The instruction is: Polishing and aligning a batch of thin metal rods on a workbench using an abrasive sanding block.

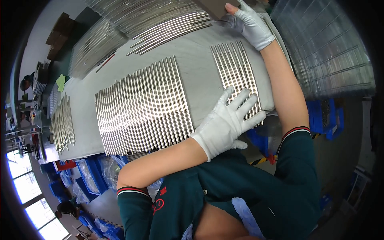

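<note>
Resting flat, fingers spread, left hand on small rod row; right hand apparently pinching brown card.

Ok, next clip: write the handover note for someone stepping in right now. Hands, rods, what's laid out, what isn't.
Left hand: white glove, open, fingers spread flat on the near end of the small batch of metal rods.
Right hand: gloved, gripping a brown card at the table's far edge.
Large rod batch lies in a neat row on the grey table; loose rods are fanned out beyond it.
Done: two batches lined up. Left: the fanned rods are not yet straightened.
</note>
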Tool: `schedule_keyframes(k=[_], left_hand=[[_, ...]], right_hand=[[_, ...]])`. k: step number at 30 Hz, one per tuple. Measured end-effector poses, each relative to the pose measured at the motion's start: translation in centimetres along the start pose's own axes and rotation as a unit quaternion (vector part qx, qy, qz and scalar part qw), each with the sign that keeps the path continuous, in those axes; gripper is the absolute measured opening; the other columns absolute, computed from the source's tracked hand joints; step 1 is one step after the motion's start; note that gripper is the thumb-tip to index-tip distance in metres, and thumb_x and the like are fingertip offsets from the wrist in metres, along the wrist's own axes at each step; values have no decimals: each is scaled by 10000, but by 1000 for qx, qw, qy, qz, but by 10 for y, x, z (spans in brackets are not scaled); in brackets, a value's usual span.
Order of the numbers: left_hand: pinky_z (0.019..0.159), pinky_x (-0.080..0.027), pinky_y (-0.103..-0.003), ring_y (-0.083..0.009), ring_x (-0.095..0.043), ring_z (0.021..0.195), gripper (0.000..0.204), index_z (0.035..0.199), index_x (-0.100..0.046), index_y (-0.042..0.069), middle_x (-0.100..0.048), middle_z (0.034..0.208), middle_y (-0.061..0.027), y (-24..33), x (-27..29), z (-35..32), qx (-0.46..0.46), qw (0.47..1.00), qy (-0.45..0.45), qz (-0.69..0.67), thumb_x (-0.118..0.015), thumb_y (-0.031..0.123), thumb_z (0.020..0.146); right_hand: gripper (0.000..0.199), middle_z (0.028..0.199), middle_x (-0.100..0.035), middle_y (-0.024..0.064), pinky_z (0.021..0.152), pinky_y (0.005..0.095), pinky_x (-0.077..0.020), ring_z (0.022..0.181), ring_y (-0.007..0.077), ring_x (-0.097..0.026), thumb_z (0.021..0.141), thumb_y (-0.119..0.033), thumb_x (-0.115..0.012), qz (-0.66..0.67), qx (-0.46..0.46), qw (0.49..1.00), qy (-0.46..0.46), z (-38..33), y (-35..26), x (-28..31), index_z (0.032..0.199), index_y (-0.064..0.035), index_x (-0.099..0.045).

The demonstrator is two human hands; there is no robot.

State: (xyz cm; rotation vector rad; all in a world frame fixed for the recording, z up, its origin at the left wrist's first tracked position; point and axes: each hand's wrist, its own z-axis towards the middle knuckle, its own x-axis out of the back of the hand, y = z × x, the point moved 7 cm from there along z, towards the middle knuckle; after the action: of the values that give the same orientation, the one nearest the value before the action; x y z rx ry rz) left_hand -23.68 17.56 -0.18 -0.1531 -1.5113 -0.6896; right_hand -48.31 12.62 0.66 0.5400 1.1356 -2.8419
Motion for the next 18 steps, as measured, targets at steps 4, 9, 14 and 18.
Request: schedule_keyframes(k=[4,9,14,18], left_hand=[[1122,-265,-584,-350,-344,1389,890,1423,-441,210,-414,1447,-152,-7,-4,-5,22,999,-22,11,-746,575,670],[1115,-276,-589,-352,-359,1373,890,1421,-442,226,-418,1439,-141,-10,1,-24,50,998,-37,5,-753,570,661],[1109,-286,-587,-358,-374,1361,872,1415,-446,229,-422,1436,-149,-15,10,-45,76,996,-48,4,-752,556,667],[1123,-291,-555,-375,-368,1363,868,1424,-435,224,-421,1439,-159,-16,10,-48,85,995,-49,-2,-745,547,679]], right_hand=[[623,1279,-575,53,912,344,-493,1118,186,-581,931,-253,-657,-67,-129,924,355,-7,-14,-6,1461,-101,-369],[570,1226,-604,39,873,336,-511,1075,175,-601,935,-253,-648,-58,-78,931,353,-12,-17,11,1437,-130,-407],[544,1218,-609,43,840,333,-527,1047,180,-612,941,-258,-638,-39,-79,924,372,-14,-20,7,1427,-136,-424],[528,1209,-612,41,819,329,-536,1023,175,-617,949,-268,-626,-46,-82,913,397,-12,-22,3,1422,-138,-431]])
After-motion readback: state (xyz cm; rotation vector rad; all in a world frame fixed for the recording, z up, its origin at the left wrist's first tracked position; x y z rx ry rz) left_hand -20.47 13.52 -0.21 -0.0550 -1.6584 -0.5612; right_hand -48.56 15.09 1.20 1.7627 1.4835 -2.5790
